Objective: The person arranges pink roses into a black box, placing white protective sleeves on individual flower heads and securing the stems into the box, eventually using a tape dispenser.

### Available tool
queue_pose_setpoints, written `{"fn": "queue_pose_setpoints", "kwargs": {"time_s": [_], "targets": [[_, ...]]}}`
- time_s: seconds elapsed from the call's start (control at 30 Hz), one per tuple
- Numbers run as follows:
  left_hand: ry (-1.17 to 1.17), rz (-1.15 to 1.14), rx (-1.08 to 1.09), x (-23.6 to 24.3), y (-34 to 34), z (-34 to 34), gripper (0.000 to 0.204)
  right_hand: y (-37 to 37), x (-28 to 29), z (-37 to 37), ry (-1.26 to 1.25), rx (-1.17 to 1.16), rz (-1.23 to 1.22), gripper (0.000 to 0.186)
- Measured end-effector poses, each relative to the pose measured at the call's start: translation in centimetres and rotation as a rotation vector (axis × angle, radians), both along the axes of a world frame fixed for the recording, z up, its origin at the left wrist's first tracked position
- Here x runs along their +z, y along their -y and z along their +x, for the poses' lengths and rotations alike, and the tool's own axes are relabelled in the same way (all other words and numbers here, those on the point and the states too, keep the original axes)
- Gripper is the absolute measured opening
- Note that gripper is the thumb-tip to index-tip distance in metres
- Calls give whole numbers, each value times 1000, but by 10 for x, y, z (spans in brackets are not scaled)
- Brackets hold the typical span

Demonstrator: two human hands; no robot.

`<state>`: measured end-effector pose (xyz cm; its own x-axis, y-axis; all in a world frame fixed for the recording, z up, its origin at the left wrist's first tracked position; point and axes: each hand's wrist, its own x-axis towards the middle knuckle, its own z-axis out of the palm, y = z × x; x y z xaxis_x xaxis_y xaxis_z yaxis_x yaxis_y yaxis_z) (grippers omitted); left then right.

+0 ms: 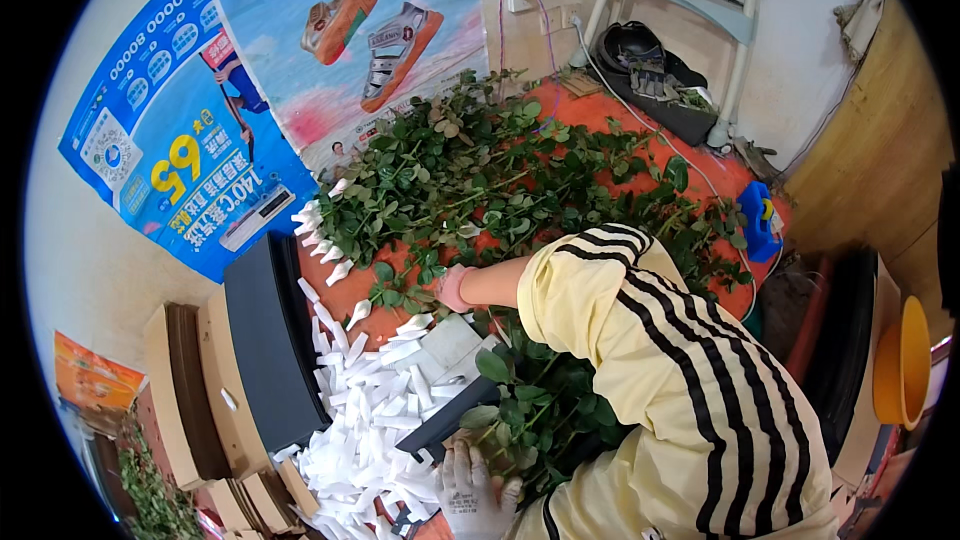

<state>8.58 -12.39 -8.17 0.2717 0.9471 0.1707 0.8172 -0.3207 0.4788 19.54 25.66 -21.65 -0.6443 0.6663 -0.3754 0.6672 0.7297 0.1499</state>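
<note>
My right hand (452, 287), in a pink glove, reaches across the orange surface (370, 280), its fingers closed on a leafy rose stem (395, 295). My left hand (475, 490), white-gloved, lies at the bottom centre with fingers stretched beside a black open box (445, 420) of leafy stems (545, 400). Left of it is a heap of white tapered sleeves (355, 420), with a pale flat board (448, 345) at its upper right. Rose stems (480, 170) cover the back of the surface; white-sleeved buds (335, 270) stick out at their left edge.
A blue plastic item (760, 220) and cables sit at the right edge. A folded chair (680, 0) leans behind a dark bin (650, 90). Dark boards (270, 340) and cardboard (190, 390) stand left; a yellow tub (900, 360) is right. Posters (370, 10) hang on the wall.
</note>
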Motion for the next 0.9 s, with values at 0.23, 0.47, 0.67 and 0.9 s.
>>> {"fn": "queue_pose_setpoints", "kwargs": {"time_s": [0.23, 0.47, 0.67, 0.9], "targets": [[-118, -108, 32, -3, -4, -1, 81, -18, 91, 33, -300, 166, 175, 22], [-129, -101, 50, -4, -3, -3, 81, -110, 325, 216, -597, -171, 894, 37], [-122, -85, 60, -9, -2, -2, 82, -116, 418, 415, -1098, -708, 1256, 35], [-137, -9, 51, -11, 1, -2, 77, -45, 399, 372, -1238, -624, 1050, 40]]}}
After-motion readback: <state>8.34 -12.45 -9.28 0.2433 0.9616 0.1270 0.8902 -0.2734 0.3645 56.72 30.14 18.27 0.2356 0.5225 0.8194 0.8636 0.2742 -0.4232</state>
